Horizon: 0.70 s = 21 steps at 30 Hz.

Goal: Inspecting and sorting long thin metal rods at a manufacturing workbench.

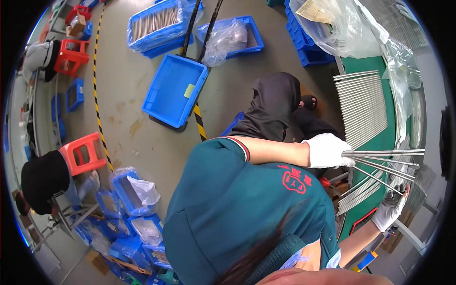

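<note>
Desk: green desk (380,137) lay at right, rod row (362,108) farther.
Left hand (327,150): clamped on thin metal rods (384,164), long axis pointing right.
Right hand (390,210): fingers apart, touching rod tips, nearer.

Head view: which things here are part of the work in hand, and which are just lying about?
In hand:
- left hand, gloved, gripping a fan of thin metal rods
- right hand, gloved, at the rods' far ends
- row of rods on the green table

Lying about:
- empty blue crate on the floor
- red stool
- plastic bags
</note>
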{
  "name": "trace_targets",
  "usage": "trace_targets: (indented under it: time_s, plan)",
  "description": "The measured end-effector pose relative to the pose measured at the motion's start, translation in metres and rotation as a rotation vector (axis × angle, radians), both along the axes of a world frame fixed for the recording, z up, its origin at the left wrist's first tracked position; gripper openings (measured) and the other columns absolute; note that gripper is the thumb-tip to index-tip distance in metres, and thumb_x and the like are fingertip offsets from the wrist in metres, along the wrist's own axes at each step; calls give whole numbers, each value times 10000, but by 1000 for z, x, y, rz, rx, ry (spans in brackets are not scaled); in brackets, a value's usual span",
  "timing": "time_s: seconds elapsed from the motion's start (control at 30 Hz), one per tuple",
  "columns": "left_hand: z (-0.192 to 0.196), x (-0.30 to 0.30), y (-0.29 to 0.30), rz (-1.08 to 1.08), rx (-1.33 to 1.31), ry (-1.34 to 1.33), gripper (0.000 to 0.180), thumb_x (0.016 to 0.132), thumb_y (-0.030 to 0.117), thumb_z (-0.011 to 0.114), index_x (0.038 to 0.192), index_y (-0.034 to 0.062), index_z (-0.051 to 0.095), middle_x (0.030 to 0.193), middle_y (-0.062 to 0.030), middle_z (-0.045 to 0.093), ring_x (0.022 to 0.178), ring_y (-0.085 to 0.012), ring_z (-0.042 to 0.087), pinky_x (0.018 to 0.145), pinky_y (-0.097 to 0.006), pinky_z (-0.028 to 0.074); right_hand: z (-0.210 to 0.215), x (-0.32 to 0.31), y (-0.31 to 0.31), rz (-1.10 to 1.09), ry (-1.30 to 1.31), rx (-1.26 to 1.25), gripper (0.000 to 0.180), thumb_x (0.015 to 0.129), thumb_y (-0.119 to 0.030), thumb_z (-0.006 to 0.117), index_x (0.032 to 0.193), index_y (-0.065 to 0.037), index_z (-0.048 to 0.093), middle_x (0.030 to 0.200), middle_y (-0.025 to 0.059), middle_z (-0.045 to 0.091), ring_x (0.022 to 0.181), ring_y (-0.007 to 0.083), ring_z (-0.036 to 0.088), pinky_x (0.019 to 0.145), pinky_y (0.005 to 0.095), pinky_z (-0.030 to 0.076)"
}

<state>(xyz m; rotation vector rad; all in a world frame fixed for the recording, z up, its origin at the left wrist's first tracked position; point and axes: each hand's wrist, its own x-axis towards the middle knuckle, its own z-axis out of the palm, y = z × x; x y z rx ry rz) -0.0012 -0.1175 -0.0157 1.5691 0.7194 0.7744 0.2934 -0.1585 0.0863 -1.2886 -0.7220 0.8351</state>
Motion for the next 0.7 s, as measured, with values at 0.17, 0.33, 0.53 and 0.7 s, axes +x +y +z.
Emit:
trace_targets:
  time_s: [0.17,0.33,0.53,0.7]
  plan:
    - [-3,0,0,4,-92,-133,356,815,418,523,753,74,593,586,-46,578,565,-203,569,556,-328,424,-1,1,2,-8,-72,52,400,878,-221,489,1222,-26,429,1173,98,496,1077,205,471,934,350,351]
    - [0,-5,3,-1,-87,-132,366,814,421,525,759,67,598,590,-50,580,566,-203,569,557,-324,424,-1,-9,6,-36,-257,161,370,884,-174,493,1196,21,453,1112,111,542,1016,181,513,899,298,388]
    - [1,5,5,-92,-175,-144,369,815,392,539,727,39,602,564,-67,572,537,-177,553,535,-306,424,-5,-20,-3,-327,-750,150,283,879,-106,496,1125,30,533,1100,87,566,955,135,521,858,240,404]
    - [4,-5,7,-161,-149,-87,311,867,336,487,903,55,616,610,-26,537,554,-90,483,545,-253,405,-1,-38,-8,-291,-803,92,274,823,-55,574,1091,5,574,1010,78,611,890,127,558,807,246,435]
